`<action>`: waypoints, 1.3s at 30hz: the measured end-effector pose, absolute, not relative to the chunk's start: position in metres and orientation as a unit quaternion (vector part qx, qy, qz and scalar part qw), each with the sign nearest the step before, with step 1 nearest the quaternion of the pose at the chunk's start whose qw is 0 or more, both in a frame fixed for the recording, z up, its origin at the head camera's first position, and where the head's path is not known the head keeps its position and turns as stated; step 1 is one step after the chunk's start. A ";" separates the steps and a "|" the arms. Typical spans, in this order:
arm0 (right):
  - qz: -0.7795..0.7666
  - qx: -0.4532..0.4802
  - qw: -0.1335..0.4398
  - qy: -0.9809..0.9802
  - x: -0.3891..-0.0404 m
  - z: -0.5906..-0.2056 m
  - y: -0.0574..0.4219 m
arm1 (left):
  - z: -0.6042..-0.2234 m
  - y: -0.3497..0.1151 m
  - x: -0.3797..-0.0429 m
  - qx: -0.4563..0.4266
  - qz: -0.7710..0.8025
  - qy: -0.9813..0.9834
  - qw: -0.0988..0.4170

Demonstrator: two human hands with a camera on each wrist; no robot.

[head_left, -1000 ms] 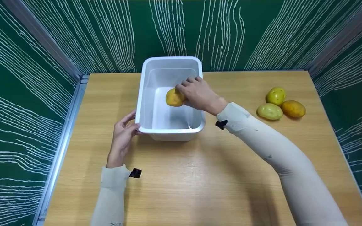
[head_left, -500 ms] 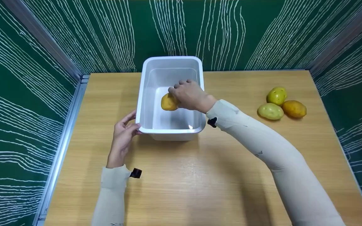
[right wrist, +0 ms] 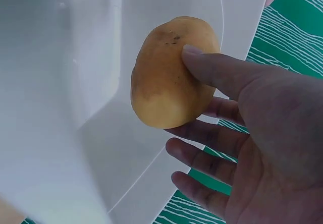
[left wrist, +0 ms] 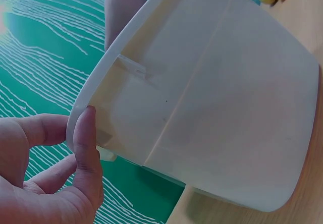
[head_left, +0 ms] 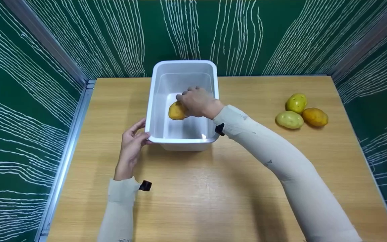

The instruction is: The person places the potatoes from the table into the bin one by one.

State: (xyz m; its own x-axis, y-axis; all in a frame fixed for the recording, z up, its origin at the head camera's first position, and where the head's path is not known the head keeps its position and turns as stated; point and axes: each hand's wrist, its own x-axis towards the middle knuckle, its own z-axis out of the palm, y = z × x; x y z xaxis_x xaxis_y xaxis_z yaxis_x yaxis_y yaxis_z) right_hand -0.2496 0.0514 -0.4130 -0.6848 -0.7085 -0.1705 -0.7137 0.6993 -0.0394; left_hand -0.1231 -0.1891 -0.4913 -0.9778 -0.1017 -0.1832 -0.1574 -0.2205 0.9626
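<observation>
In the head view my right hand is inside the white plastic tub, holding a yellow-brown potato. The right wrist view shows the thumb pressed on the potato, near a few dark spots, with fingers behind it. The two lower fingers of this hand stay off the potato. At the near left corner of the tub my left hand pinches the rim. From the left wrist, thumb and fingers of the left hand sit on either side of the tub's rim.
To the right on the wooden table lie a yellow-green potato, a pale green one and an orange-brown one, close together. Green panels with white wavy lines stand behind and at both sides.
My right hand has moved left and slightly nearer inside the tub, carrying the potato with it. The left hand keeps its hold on the rim, and the three other potatoes stay put.
</observation>
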 end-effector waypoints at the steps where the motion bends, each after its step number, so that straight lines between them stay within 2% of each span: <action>1: 0.016 -0.386 0.090 0.918 -0.250 -0.413 0.050 | -0.492 -0.189 -0.123 -0.104 0.773 0.625 0.018; 10: 0.002 -0.367 0.129 0.921 -0.254 -0.411 0.040 | -0.491 -0.189 -0.123 -0.112 0.771 0.627 0.018; 23: -0.054 -0.330 0.229 0.914 -0.261 -0.421 0.031 | -0.494 -0.188 -0.124 -0.104 0.789 0.606 0.011; 39: -0.033 -0.334 0.263 0.904 -0.263 -0.448 0.018 | -0.495 -0.188 -0.124 -0.105 0.790 0.604 0.004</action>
State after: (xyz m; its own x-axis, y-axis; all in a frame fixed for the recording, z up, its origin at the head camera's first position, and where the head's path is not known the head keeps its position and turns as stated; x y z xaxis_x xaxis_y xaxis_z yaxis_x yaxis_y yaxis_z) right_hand -0.2627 0.0177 -0.4478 -0.6382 -0.6224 -0.4532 -0.5877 0.7741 -0.2355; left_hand -0.1237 -0.1876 -0.4947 -0.9777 -0.1206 -0.1717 -0.1342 -0.2697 0.9536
